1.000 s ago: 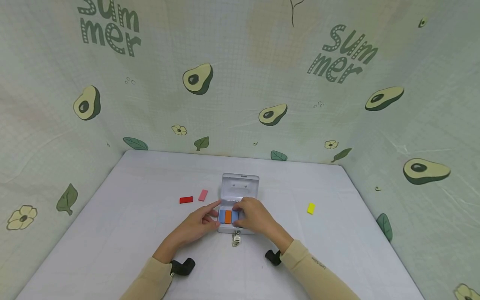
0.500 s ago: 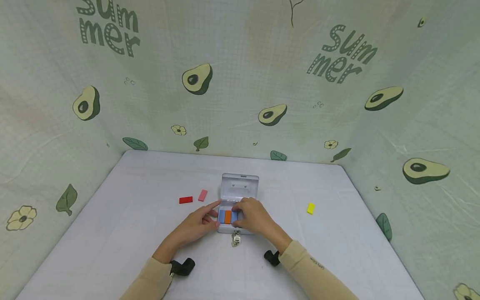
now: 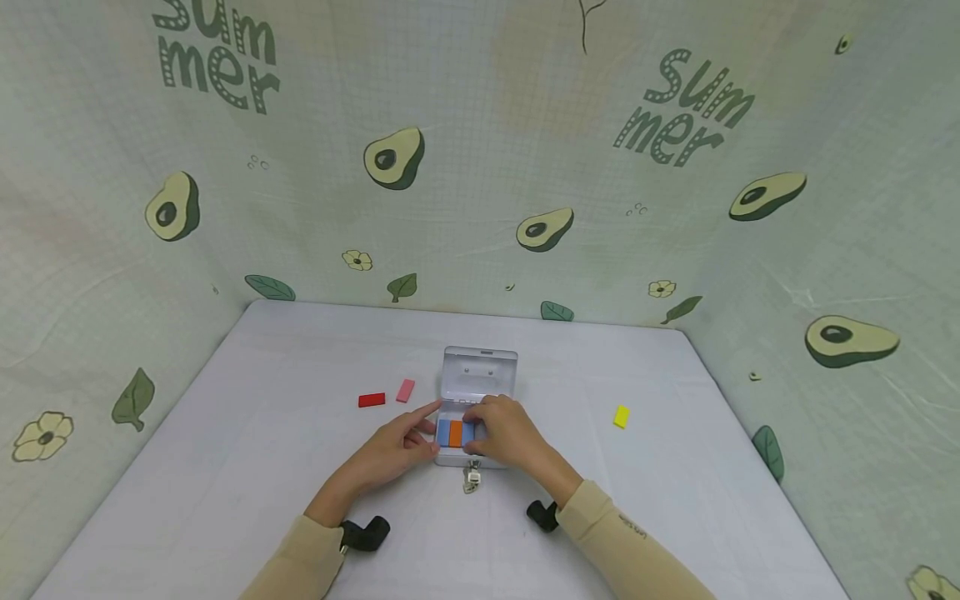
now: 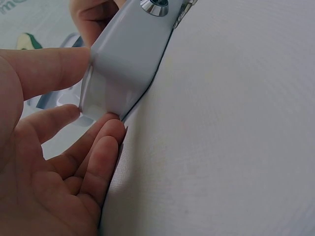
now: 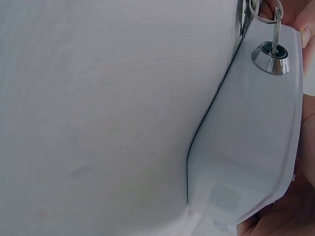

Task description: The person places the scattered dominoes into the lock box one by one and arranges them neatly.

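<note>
You had both hands at the open box (image 3: 450, 460), which sat squarely in front of you on the table (image 3: 570, 367), its lid (image 3: 480, 379) tipped up on the far side and its keys (image 3: 471, 481) hanging at the front. The relation that mattered was inside it: three blocks lay side by side, their long axes running from you toward the hinge. From left to right you had the left blue block (image 3: 444, 432), the orange block (image 3: 456, 433) and the right blue block (image 3: 468, 432), with no gap to be seen between them.

Your right hand (image 3: 512, 429) was the nearer to that last one. It reached in from the right, arched over that end of the box, and seemed to pinch the block lengthwise, thumb at the near end and a finger at the far end. What lay under the palm was hidden.

Your left hand (image 3: 390, 454) was spread along the box's left end, with thumb and index finger well apart. The left wrist view showed fingertips touching the wall and rim; it lay closest to the left blue block but gripped none of them.

Outside the box, the pink block (image 3: 406, 391) lay just left of it, pointing mostly away from you, and the red block (image 3: 371, 400) farther left, lying crosswise. Both were nearer your left hand. The yellow block (image 3: 622, 417) lay well apart on your right, nearer your right hand.
</note>
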`<control>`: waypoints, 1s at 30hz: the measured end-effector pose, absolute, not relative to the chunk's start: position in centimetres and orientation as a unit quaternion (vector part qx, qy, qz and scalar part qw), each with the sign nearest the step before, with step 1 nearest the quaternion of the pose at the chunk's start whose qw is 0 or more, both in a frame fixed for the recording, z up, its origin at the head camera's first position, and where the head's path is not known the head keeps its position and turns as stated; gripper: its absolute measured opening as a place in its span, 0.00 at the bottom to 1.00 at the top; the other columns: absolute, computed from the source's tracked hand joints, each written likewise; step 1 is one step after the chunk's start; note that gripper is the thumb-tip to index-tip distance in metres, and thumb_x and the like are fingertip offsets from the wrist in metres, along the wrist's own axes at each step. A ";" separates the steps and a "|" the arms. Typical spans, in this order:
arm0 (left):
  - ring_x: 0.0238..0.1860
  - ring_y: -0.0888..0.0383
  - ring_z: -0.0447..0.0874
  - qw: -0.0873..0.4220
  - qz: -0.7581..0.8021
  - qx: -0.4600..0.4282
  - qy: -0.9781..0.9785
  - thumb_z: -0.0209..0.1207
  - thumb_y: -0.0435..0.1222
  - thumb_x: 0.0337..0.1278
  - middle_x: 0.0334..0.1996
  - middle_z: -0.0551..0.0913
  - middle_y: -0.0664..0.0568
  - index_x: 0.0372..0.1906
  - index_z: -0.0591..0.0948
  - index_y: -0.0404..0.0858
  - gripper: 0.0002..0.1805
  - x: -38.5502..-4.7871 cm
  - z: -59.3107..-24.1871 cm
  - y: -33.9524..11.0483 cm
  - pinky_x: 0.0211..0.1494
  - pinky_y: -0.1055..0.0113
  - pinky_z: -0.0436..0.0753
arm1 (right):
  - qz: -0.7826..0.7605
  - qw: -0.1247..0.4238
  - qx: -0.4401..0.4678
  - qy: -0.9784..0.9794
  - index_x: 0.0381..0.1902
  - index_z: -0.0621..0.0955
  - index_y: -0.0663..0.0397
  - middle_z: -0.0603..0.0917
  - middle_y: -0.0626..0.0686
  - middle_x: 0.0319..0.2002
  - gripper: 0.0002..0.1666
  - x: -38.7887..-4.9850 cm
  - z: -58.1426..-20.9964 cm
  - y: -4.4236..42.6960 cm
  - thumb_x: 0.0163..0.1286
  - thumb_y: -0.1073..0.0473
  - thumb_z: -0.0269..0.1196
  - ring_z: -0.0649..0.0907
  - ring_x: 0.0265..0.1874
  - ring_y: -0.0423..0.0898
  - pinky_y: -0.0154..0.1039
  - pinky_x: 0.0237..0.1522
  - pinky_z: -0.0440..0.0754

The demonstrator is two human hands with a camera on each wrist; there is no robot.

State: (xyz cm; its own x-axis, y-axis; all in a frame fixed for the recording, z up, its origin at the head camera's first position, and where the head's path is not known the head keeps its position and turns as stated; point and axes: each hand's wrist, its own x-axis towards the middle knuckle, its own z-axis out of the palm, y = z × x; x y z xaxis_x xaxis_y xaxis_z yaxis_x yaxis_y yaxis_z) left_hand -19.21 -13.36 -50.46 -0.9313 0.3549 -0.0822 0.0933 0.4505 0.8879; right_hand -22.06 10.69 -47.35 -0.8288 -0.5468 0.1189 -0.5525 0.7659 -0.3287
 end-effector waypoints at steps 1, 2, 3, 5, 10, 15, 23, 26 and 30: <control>0.49 0.56 0.81 0.129 0.507 0.133 0.841 0.68 0.44 0.69 0.58 0.82 0.50 0.82 0.68 0.50 0.39 -19.2 -50.5 -13.4 0.55 0.61 0.82 | 0.178 0.008 0.292 -0.940 0.47 0.91 0.55 0.91 0.50 0.42 0.22 -22.0 -47.3 10.7 0.58 0.52 0.83 0.84 0.42 0.47 0.44 0.48 0.82; 0.49 0.56 0.81 0.130 0.508 0.133 0.841 0.68 0.44 0.69 0.58 0.82 0.50 0.82 0.68 0.50 0.39 -19.2 -50.5 -13.4 0.54 0.61 0.82 | 0.179 0.008 0.292 -0.940 0.47 0.91 0.55 0.91 0.50 0.42 0.22 -22.0 -47.4 10.7 0.58 0.52 0.83 0.84 0.42 0.48 0.44 0.48 0.82; 0.49 0.56 0.81 0.130 0.508 0.133 0.841 0.68 0.44 0.69 0.58 0.82 0.50 0.82 0.68 0.50 0.39 -19.2 -50.5 -13.4 0.54 0.61 0.82 | 0.179 0.008 0.292 -0.940 0.47 0.91 0.55 0.91 0.50 0.42 0.22 -22.0 -47.4 10.7 0.58 0.52 0.83 0.84 0.42 0.48 0.44 0.48 0.82; 0.49 0.56 0.81 0.130 0.509 0.134 0.840 0.68 0.44 0.69 0.58 0.82 0.50 0.82 0.68 0.50 0.39 -19.2 -50.5 -13.4 0.54 0.61 0.82 | 0.179 0.010 0.292 -0.940 0.47 0.91 0.55 0.91 0.50 0.42 0.22 -22.0 -47.4 10.7 0.58 0.52 0.83 0.84 0.42 0.48 0.45 0.48 0.82; 0.49 0.56 0.81 0.130 0.510 0.137 0.839 0.68 0.44 0.69 0.58 0.82 0.50 0.82 0.68 0.50 0.39 -19.2 -50.5 -13.4 0.54 0.61 0.82 | 0.177 0.015 0.294 -0.939 0.47 0.91 0.55 0.90 0.51 0.43 0.22 -21.9 -47.4 10.8 0.58 0.52 0.83 0.84 0.42 0.49 0.46 0.49 0.82; 0.49 0.56 0.81 0.130 0.510 0.140 0.839 0.68 0.44 0.69 0.58 0.82 0.49 0.82 0.68 0.49 0.39 -19.2 -50.5 -13.4 0.54 0.61 0.82 | 0.179 0.011 0.293 -0.939 0.48 0.91 0.54 0.91 0.50 0.43 0.22 -21.9 -47.3 10.8 0.58 0.52 0.83 0.84 0.43 0.48 0.46 0.50 0.82; 0.49 0.56 0.80 0.130 0.510 0.141 0.839 0.68 0.44 0.69 0.59 0.81 0.49 0.82 0.68 0.50 0.39 -19.1 -50.7 -13.6 0.54 0.60 0.82 | 0.186 0.002 0.287 -0.940 0.50 0.90 0.56 0.90 0.51 0.43 0.24 -21.8 -47.6 10.7 0.58 0.52 0.83 0.84 0.43 0.47 0.46 0.51 0.82; 0.49 0.56 0.80 0.128 0.507 0.141 0.841 0.68 0.44 0.69 0.59 0.81 0.50 0.82 0.68 0.51 0.39 -19.1 -50.8 -13.6 0.54 0.61 0.82 | 0.194 -0.006 0.284 -0.939 0.52 0.90 0.56 0.89 0.52 0.44 0.25 -21.7 -47.6 10.8 0.59 0.53 0.82 0.83 0.43 0.46 0.46 0.51 0.83; 0.49 0.56 0.80 0.125 0.503 0.141 0.844 0.68 0.45 0.69 0.59 0.81 0.50 0.82 0.69 0.51 0.39 -19.1 -51.0 -13.7 0.54 0.62 0.82 | 0.207 -0.018 0.279 -0.937 0.54 0.89 0.57 0.88 0.53 0.46 0.26 -21.6 -47.5 10.9 0.60 0.54 0.81 0.84 0.44 0.48 0.45 0.52 0.83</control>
